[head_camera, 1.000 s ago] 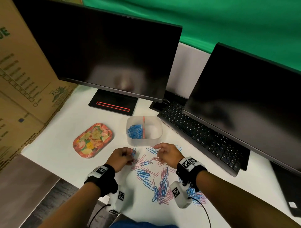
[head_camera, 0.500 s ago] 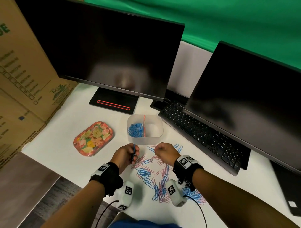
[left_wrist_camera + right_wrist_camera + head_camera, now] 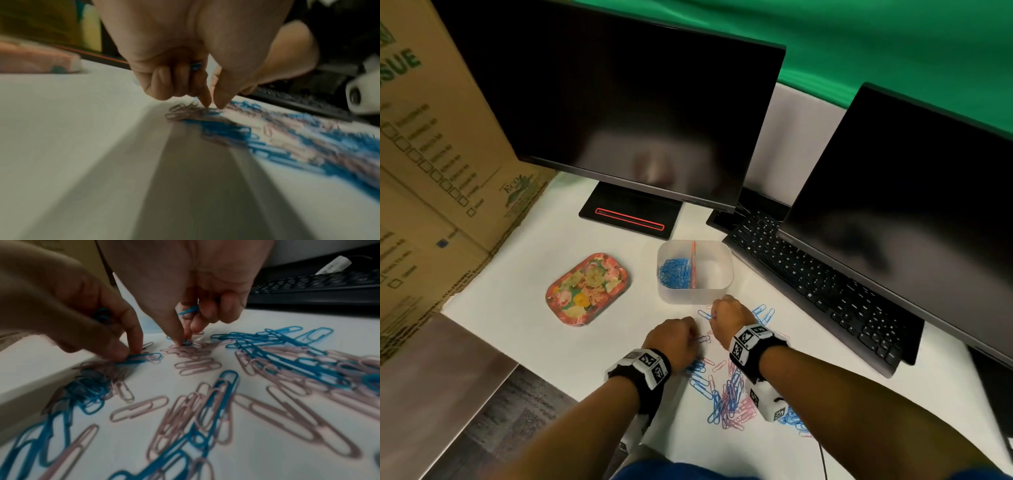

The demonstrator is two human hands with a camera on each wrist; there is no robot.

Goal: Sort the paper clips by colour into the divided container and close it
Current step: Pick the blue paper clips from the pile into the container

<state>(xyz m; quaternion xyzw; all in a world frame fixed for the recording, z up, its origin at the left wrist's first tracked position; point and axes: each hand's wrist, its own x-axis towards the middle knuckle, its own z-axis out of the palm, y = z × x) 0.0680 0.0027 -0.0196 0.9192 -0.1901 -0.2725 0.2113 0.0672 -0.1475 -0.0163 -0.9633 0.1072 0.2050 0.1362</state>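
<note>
The clear divided container (image 3: 724,274) stands open, with blue clips (image 3: 674,272) in its left compartment beside the red divider (image 3: 692,263); the right compartment looks empty. Blue and pink paper clips (image 3: 726,394) lie mixed on the white table. My left hand (image 3: 212,104) keeps blue clips (image 3: 196,65) under its curled fingers while thumb and forefinger pinch at a blue clip (image 3: 141,357) on the table. My right hand (image 3: 185,339) holds a blue clip (image 3: 189,310) in its curled fingers, and its thumb and forefinger press on clips just in front of the container.
The floral lid (image 3: 587,289) lies left of the container. A black keyboard (image 3: 815,287) and two dark monitors (image 3: 619,113) stand behind and to the right. A cardboard box (image 3: 431,164) walls the left side. The table edge (image 3: 517,356) is near my left wrist.
My left hand, which held a blue clip up near the container, has come down and back onto the pile. The right hand has stayed in front of the container.
</note>
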